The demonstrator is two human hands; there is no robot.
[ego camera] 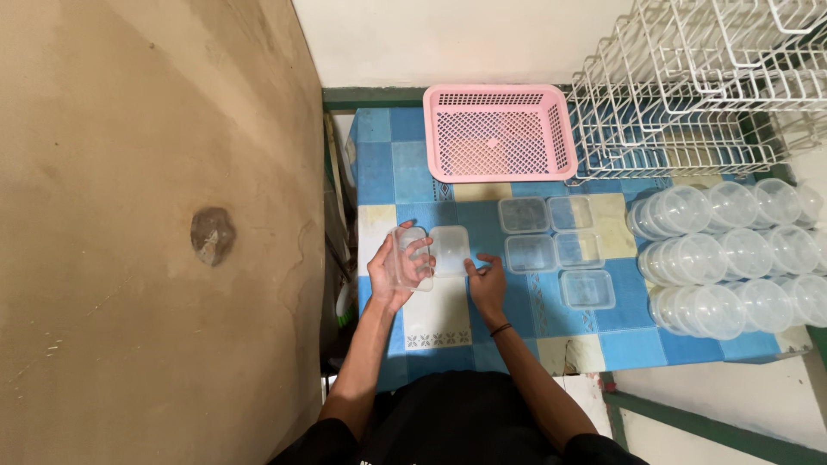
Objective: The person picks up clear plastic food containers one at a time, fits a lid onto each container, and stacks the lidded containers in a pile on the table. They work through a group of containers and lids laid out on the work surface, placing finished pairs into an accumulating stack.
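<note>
Left hand [398, 274] grips a clear tub [410, 257] just above the table [379, 164] — right hand [488, 280] loose, fingertips on the lid [450, 250] beside it. Best squared up — corners matched first.

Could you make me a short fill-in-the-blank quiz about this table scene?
1. The left hand holds a clear ____ container.
2. The mesh basket at the far edge is ____ in colour.
3. The white wire rack stands to the ____ of the basket.

Missing words: plastic; pink; right
</note>
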